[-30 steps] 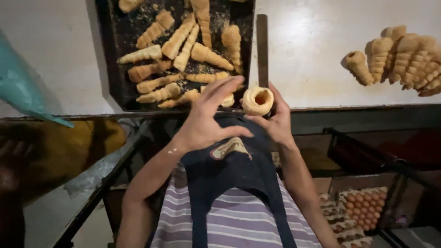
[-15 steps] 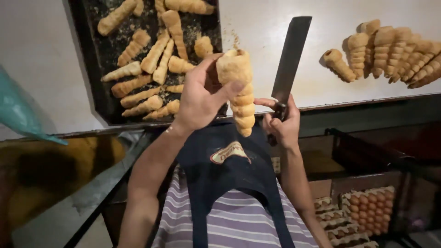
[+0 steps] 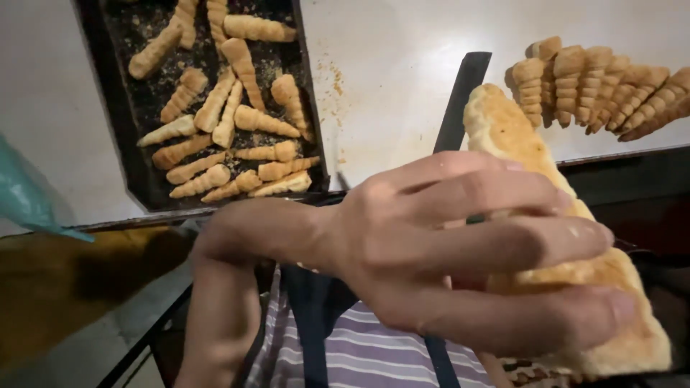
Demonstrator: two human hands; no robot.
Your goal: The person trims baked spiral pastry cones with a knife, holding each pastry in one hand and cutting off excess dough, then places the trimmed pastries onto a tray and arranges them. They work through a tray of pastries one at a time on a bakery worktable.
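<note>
One hand dominates the view: left hand (image 3: 460,251), very close to the camera, fingers (image 3: 503,244) wrapped over the near side of a golden pastry horn (image 3: 546,237). Firm grip, horn held up in the air, wide end low at right, narrower end pointing up and away.

Right hand: hidden behind the left hand and the horn, grip state cannot tell.

Behind the horn, a dark flat knife blade (image 3: 460,108) stands nearly upright, tip up, just past the left hand's fingers. Whether blade and pastry touch: cannot tell, contact zone is covered.

Below the left forearm: striped shirt (image 3: 374,352) with dark apron straps (image 3: 309,323).

Beyond the hand, the white worktop (image 3: 402,72), with crumbs on it.

Far left of the hand: black baking tray (image 3: 136,172) full of pastry horns (image 3: 237,122), lying loose at mixed angles among crumbs.

Far right, above the held horn: a tight row of ridged horns (image 3: 596,82) on the worktop, well apart from the tray.

Left edge: corner of a teal bag (image 3: 29,201).
</note>
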